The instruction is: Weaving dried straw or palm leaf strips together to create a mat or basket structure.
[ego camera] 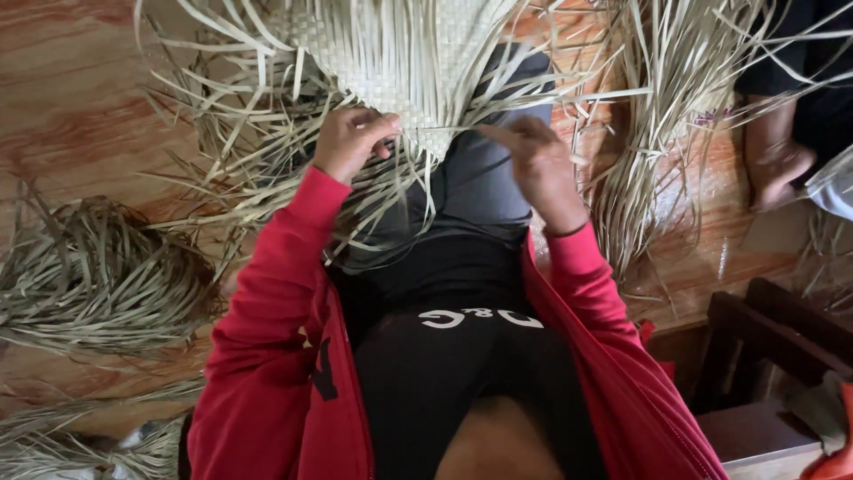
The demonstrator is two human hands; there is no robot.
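Reddish wooden plank floor [71, 98], glossy, strewn with dried leaf strips. Woven mat [391, 53], pale straw colour, checker plait, just above both hands, its lower edge over lap in grey cloth [484, 182]. Left hand [351, 142] curled tight, pinching strips at mat's edge. Right hand [538, 164] narrow, fingers pinched on 1 strip [444, 130] running toward left hand. Loose strip bundle [98, 276] well left of left hand. Another person's hand [777, 164] far right of right hand, resting on floor.
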